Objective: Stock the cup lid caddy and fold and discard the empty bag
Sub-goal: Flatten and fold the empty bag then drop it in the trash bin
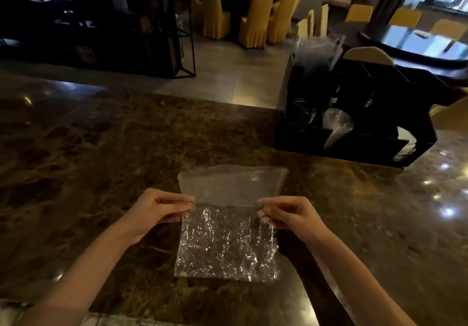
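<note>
While both hands pinch it, bag [228, 227] (clear) folds.

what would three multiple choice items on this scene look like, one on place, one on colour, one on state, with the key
1. Where does the black caddy stand relative to the clear plastic bag?
A. Farther away and to the right
B. To its left
C. Directly under it

2. What colour are the chair covers in the dining area behind the counter?
A. Red
B. Yellow
C. Blue

3. How is the bag held?
A. Lying untouched on the counter
B. Crumpled in one fist
C. Pinched at its side edges by the left hand and right hand, one part turned over along a fold

Key:
1 A, the caddy sits at the counter's far right.
2 B, every covered chair shows yellow.
3 C, fingers of both hands grip the fold line.
</note>
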A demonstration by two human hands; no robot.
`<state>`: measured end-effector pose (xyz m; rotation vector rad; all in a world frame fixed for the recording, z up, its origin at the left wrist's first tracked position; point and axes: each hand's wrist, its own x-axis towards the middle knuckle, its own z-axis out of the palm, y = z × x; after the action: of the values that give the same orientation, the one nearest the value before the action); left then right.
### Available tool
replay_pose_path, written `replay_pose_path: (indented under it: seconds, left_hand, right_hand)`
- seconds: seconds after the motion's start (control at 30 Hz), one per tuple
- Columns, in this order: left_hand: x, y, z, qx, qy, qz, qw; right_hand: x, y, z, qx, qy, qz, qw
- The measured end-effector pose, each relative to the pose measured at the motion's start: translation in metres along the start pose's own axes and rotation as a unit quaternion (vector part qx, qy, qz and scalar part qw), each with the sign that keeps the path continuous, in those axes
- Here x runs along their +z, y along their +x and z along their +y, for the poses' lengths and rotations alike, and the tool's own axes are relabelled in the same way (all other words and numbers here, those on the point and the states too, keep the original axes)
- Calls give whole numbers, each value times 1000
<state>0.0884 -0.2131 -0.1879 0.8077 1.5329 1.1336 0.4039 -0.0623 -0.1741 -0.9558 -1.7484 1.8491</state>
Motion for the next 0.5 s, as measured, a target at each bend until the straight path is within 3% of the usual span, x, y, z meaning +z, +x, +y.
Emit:
replay_pose_path:
  seconds: [0.17,0.3,0.5]
  left_hand:
    - [-1,4,0,43,42,20,998]
    - [6,4,1,113,149,44,981]
    - [16,-3,2,170,356,94,914]
  right_hand:
    - [0,1,2,-45,-33,19,998]
    - [-2,4,8,-68,-116,22,991]
    - [-4,-1,11,-113,-397,14,911]
